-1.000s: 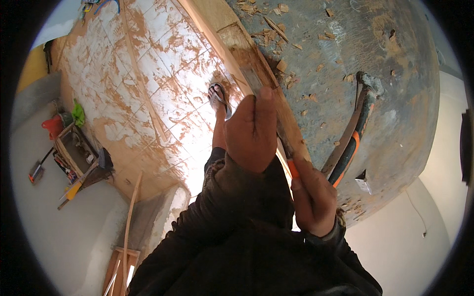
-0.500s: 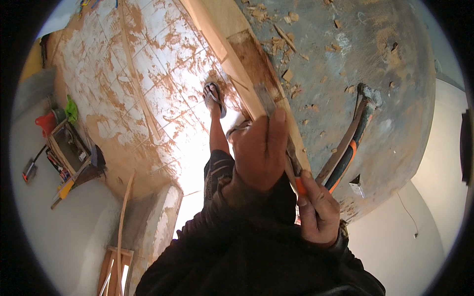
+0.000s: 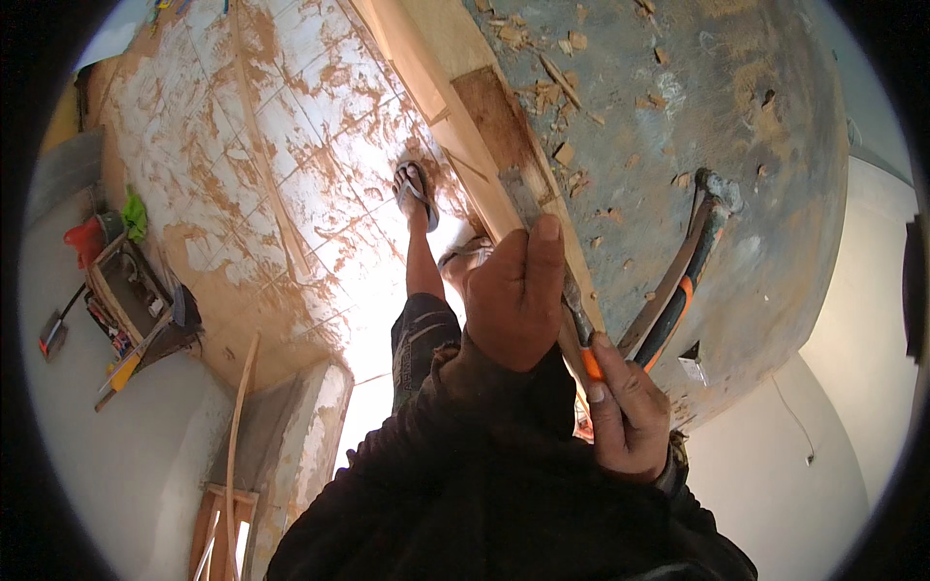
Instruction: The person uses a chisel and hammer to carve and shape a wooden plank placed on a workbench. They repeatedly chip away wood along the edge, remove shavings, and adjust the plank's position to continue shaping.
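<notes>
My left hand is curled over the chisel along the plank; I can't tell whether those fingers grip it. Nearer me along the plank, my right hand clamps its orange handle. Right of the plank, a hammer lies on the worktop.

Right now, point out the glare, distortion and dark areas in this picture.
Head view: glare washes out part of the tiled floor, fisheye distortion bows the grey work surface at right, black fills the corners, dark clothing shows little detail.
</notes>
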Demonstrator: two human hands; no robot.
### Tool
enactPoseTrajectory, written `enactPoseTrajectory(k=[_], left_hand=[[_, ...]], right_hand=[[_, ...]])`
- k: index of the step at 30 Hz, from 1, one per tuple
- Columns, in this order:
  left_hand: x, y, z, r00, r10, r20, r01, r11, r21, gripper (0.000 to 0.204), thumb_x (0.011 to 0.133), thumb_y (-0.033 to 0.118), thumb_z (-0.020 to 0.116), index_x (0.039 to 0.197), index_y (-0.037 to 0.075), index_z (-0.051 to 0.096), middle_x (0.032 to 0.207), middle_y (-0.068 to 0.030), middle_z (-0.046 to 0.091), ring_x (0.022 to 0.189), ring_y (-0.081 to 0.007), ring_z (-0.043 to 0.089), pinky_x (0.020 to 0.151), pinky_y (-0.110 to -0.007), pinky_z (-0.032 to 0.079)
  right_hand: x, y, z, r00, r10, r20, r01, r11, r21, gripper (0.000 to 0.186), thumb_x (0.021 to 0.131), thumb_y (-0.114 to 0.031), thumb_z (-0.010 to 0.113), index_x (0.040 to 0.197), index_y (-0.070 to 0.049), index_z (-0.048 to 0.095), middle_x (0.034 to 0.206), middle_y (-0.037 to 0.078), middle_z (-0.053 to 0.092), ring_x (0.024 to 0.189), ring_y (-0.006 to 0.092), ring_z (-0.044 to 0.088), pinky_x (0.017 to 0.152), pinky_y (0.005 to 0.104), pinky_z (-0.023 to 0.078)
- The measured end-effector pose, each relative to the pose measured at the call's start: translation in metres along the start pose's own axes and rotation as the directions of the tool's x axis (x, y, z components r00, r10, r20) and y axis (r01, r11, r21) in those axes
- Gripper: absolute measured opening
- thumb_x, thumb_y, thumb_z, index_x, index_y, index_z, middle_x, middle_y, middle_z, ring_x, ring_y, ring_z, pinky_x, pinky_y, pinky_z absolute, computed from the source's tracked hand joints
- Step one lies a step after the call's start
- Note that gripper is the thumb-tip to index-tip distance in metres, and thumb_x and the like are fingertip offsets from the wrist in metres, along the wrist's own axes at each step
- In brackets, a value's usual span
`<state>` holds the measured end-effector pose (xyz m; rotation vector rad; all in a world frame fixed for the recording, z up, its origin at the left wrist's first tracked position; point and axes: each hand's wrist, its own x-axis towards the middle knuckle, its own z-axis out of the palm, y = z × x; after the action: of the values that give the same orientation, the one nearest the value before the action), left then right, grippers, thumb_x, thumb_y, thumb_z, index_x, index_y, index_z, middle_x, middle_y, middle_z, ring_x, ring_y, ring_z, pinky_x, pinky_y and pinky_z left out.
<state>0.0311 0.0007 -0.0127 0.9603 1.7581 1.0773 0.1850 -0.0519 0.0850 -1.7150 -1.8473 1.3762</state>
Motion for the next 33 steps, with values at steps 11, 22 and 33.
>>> enactPoseTrajectory(k=[11, 22, 33], left_hand=[[0.013, 0.017, -0.002, 0.994, -0.112, -0.006, 0.112, 0.994, -0.016, 0.045, 0.104, 0.030, 0.057, 0.071, -0.001, 0.061, 0.055, -0.0089, 0.057, 0.051, -0.0159, 0.057, 0.051, -0.033, 0.045], [0.016, 0.013, -0.002, 0.982, -0.186, 0.041, 0.190, 0.974, -0.126, 0.046, 0.105, 0.032, 0.055, 0.071, 0.001, 0.058, 0.054, -0.0076, 0.050, 0.049, -0.0132, 0.048, 0.049, -0.034, 0.040], [0.023, -0.010, 0.005, 0.981, 0.144, -0.128, -0.127, 0.983, 0.135, 0.053, 0.104, 0.037, 0.055, 0.068, -0.002, 0.058, 0.054, -0.0153, 0.052, 0.049, -0.0177, 0.052, 0.050, -0.037, 0.042]], right_hand=[[0.026, -0.015, -0.002, 1.000, 0.030, 0.008, -0.030, 0.999, -0.017, 0.053, 0.093, 0.000, 0.064, 0.145, -0.008, 0.055, 0.081, 0.018, 0.062, 0.065, 0.0244, 0.062, 0.063, 0.0332, 0.050], [0.018, -0.010, 0.003, 0.999, 0.026, -0.027, -0.026, 0.999, -0.024, 0.048, 0.095, -0.003, 0.061, 0.142, -0.009, 0.057, 0.078, 0.016, 0.060, 0.065, 0.0264, 0.061, 0.065, 0.0356, 0.050], [0.028, -0.006, 0.010, 0.999, -0.029, -0.024, 0.030, 1.000, 0.008, 0.052, 0.094, 0.001, 0.061, 0.145, -0.007, 0.054, 0.098, 0.020, 0.065, 0.084, 0.0296, 0.067, 0.077, 0.0341, 0.053]])
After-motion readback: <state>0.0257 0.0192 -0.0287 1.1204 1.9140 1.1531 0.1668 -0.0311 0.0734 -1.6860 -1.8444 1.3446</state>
